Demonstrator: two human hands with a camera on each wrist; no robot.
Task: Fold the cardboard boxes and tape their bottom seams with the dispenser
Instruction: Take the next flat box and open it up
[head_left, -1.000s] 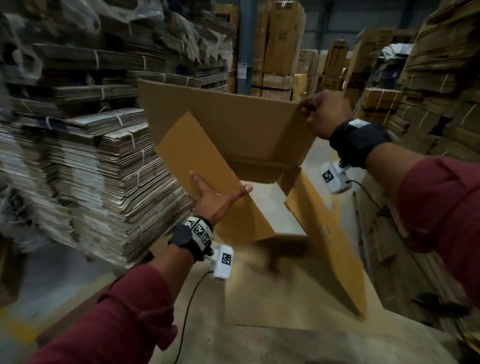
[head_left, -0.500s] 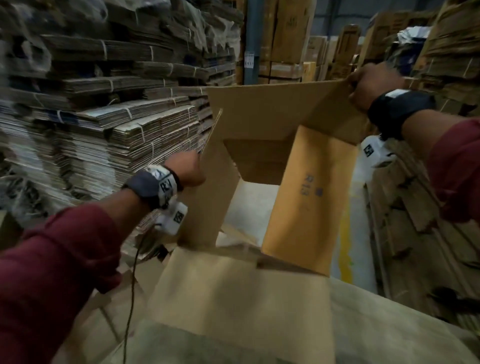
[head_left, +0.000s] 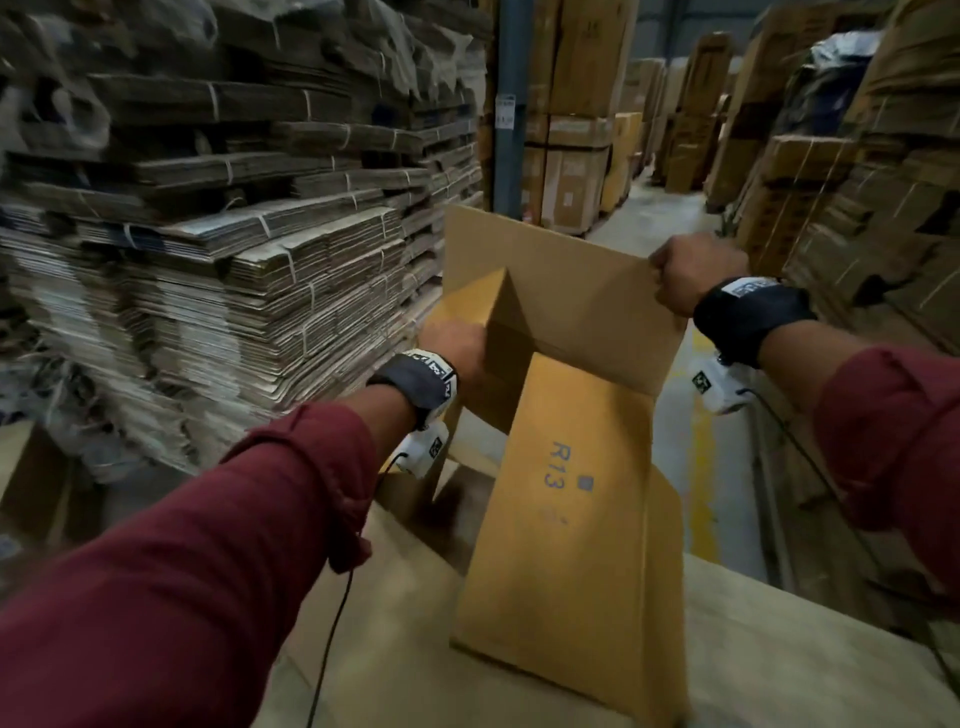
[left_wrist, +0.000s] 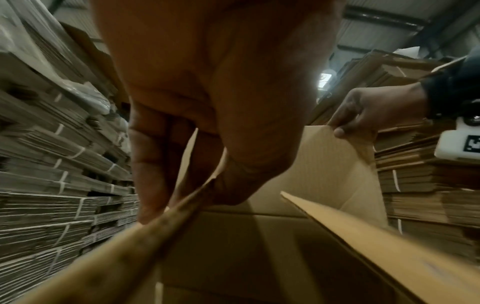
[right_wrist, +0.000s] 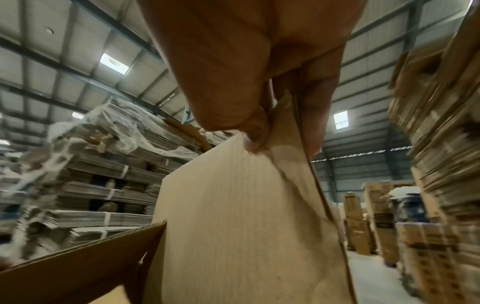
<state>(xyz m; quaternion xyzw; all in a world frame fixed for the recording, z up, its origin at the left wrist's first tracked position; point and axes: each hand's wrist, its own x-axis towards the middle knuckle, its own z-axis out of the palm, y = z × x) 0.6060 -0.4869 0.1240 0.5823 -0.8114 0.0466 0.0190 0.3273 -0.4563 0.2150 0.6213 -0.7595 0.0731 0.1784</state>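
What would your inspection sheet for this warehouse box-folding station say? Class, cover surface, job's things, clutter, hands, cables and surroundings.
Surface: flat cardboard sheets under the box.
Job's things: open cardboard box, flap marked R13; tape dispenser not seen.
Clutter: nothing seen.
Hands: left hand pinches the box's left panel edge; right hand pinches a far top corner.
Cables: black cable hangs from the left wrist camera; another from the right.
Surroundings: bundled flat cartons left, stacked boxes right, floor aisle between.
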